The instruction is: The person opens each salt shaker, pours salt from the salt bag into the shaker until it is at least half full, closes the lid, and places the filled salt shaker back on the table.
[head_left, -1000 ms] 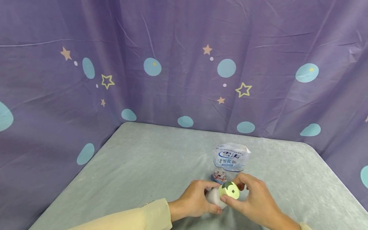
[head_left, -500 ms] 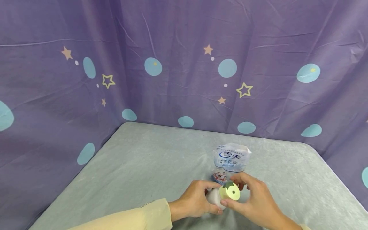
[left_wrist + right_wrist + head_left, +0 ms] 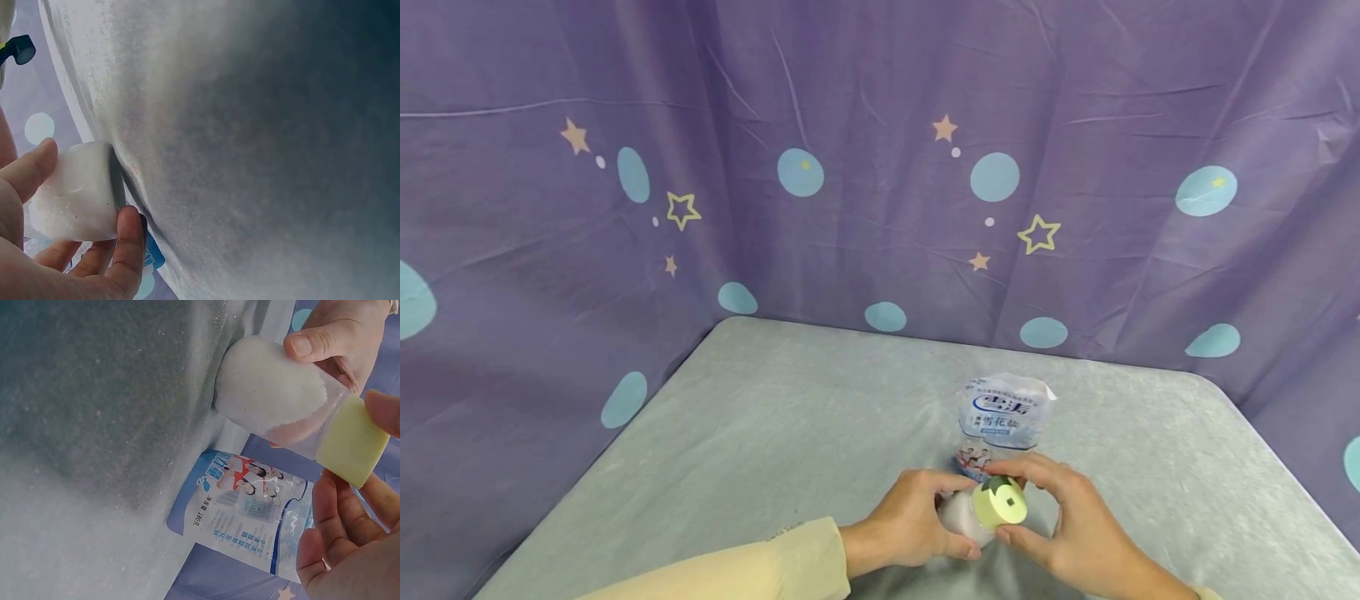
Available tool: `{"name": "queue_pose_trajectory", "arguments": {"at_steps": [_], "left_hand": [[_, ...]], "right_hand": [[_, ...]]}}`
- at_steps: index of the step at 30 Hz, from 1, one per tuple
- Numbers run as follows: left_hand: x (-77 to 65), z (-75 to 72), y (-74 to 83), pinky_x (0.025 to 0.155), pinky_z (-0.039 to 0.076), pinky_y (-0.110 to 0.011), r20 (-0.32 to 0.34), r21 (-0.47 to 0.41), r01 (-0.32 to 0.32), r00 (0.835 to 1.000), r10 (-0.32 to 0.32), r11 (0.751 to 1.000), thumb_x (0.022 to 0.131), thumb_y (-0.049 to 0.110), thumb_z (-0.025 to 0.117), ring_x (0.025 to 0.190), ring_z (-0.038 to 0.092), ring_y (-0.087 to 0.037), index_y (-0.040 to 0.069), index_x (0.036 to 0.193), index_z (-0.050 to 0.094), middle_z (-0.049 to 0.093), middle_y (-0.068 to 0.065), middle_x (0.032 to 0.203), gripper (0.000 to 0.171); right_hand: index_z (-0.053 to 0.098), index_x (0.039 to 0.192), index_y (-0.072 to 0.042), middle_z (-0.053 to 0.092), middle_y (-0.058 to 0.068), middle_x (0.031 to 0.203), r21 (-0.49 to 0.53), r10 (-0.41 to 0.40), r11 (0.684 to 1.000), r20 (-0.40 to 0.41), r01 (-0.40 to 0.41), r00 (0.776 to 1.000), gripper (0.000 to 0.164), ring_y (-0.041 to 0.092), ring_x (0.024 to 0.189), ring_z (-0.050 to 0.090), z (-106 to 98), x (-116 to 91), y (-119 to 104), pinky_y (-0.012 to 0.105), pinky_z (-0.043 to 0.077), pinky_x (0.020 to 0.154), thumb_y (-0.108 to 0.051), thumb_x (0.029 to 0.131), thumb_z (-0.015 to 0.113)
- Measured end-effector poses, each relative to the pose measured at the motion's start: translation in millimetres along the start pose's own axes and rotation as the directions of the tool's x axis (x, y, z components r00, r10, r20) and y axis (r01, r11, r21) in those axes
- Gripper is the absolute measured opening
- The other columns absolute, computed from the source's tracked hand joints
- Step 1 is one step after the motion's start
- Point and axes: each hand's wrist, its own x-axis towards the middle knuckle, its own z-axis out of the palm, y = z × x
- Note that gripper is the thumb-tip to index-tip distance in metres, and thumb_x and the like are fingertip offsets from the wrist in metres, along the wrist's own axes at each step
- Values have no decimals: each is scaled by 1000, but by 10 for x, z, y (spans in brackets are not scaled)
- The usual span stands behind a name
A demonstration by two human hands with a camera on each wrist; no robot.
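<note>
A clear seasoning jar (image 3: 269, 387), partly filled with white granules, stands tilted slightly at the table's near side. My left hand (image 3: 913, 517) grips its body, thumb on one side and fingers on the other, as the left wrist view shows too. The pale yellow cap (image 3: 1000, 502), with a dark green patch and a small dark square on top, sits on the jar's mouth. My right hand (image 3: 1078, 521) pinches this cap between thumb and fingers; the right wrist view shows them on opposite sides of the cap (image 3: 353, 440). Just behind stands a white and blue salt bag (image 3: 1003, 417).
A grey cloth-covered table (image 3: 775, 400) spreads out around the hands. Purple curtains (image 3: 880, 167) with stars and blue spots hang behind it and at both sides.
My right hand's fingers and thumb have shifted around the cap, the index finger moving left over its far side. The left hand and jar stay almost still.
</note>
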Motion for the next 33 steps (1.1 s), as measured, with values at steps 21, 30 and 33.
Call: {"name": "queue_pose_trajectory", "arguments": {"at_steps": [21,30,33], "left_hand": [[-4,17,8,70,50,-18,-15,-12,-10,1000,10,1000,62,12,100,75,60,1,20,115,79,71,15,94,58],[-1,14,16,69,50,-19,3,-25,6,1000,-6,1000,63,13,100,75,61,0,21,116,78,71,15,95,57],[-2,17,19,69,50,-18,-5,-17,2,1000,-3,1000,63,13,100,75,61,0,21,116,78,71,15,94,57]], "right_hand": [[72,109,-23,69,-19,100,-87,41,995,-97,-50,994,52,1,80,60,54,10,-40,22,47,71,-17,64,98],[65,90,-34,60,-26,82,-157,131,975,-158,-156,979,43,1,73,53,99,5,-80,23,42,66,-29,65,99],[61,84,-35,56,-25,76,-180,167,963,-179,-199,970,42,1,69,50,120,9,-97,25,39,63,-34,65,98]]}}
